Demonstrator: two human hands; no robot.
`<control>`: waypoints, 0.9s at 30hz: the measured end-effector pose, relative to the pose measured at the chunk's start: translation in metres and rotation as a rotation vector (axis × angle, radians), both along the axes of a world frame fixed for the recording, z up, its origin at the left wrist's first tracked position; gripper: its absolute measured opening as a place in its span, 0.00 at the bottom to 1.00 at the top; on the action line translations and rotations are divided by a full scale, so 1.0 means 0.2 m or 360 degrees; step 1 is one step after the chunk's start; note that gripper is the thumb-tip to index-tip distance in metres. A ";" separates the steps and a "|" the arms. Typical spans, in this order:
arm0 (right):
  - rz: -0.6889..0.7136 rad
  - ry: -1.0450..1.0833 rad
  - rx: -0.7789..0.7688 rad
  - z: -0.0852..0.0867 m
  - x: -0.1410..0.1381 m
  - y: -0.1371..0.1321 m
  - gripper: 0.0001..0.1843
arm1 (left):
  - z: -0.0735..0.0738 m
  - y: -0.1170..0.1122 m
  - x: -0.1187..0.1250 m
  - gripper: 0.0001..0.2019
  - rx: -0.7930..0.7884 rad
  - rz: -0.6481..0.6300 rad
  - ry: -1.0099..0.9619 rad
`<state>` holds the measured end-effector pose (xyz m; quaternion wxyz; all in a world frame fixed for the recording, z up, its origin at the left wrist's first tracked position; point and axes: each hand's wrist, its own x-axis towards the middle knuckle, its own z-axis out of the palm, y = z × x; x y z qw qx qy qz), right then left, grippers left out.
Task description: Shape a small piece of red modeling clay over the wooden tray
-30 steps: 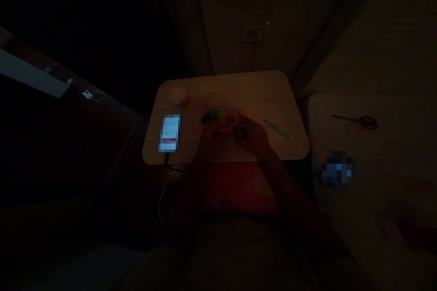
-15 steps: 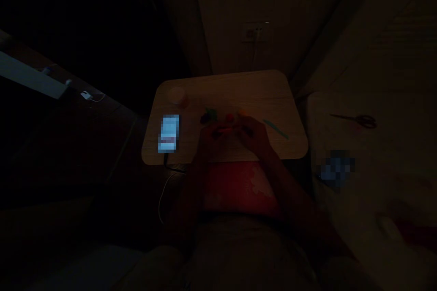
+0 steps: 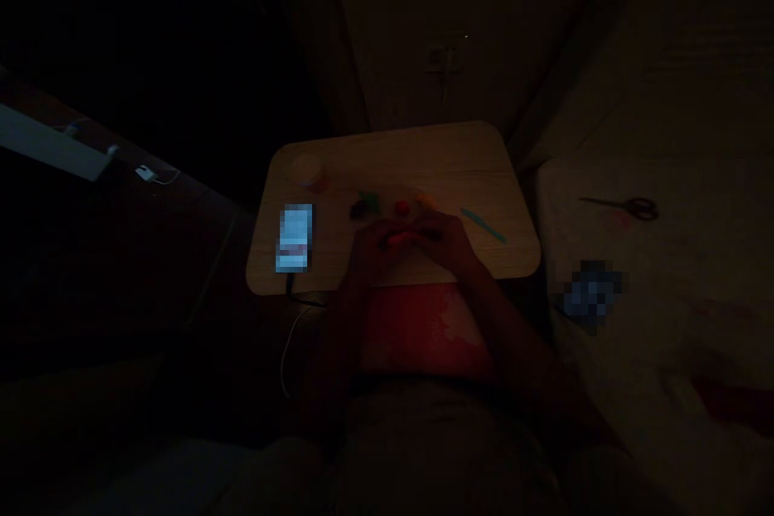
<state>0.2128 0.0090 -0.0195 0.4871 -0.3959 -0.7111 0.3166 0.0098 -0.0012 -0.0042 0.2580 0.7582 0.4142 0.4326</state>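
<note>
The scene is very dim. Both hands rest at the front edge of a light wooden lap board (image 3: pixel 465 165). My left hand (image 3: pixel 375 251) and my right hand (image 3: pixel 446 243) meet around a small pinkish-red strip (image 3: pixel 400 239), probably modelling clay. Just beyond them lie a red ball (image 3: pixel 402 208), a green scrap (image 3: pixel 368 198), a dark lump (image 3: pixel 358 210) and an orange bit (image 3: pixel 426 201). A teal modelling tool (image 3: pixel 484 225) lies to the right of my right hand, and a small round tub (image 3: pixel 305 171) stands at the back left.
A smartphone (image 3: pixel 294 238) with a pixelated screen lies at the board's left, its cable (image 3: pixel 290 347) trailing down. On the pale cushion at right are scissors (image 3: pixel 641 209) and a blurred blue object (image 3: pixel 592 294). A red cloth (image 3: pixel 423 330) covers my lap.
My hands have drawn closer together around the pinkish-red strip. The whole view has shifted slightly as my head moved.
</note>
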 end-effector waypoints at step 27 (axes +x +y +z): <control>-0.0034 -0.0139 0.0063 0.00 -0.01 -0.01 0.12 | 0.03 0.00 0.01 0.08 -0.0154 0.0097 -0.0031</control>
